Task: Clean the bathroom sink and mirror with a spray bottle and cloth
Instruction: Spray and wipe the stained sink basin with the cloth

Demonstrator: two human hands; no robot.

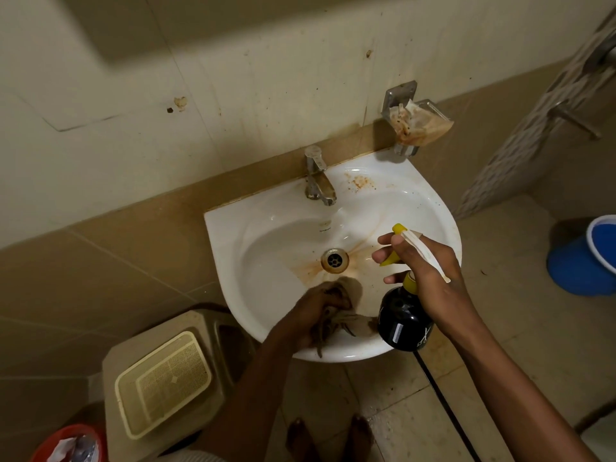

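r hand (430, 271) grips spray bottle (405, 323), l hand (320, 311) cloth (346, 316).

Nothing here reads clearly. The sink (433, 208) has a small dark maker's mark on its inner wall below the tap (318, 176), too tiny to make out. The bottle (403, 323) carries a barcode strip and pale scissors marks, no legible words.

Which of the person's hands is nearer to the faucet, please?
The right hand, holding the spray bottle, is nearer the faucet. The left hand grips the cloth at the sink's front rim.
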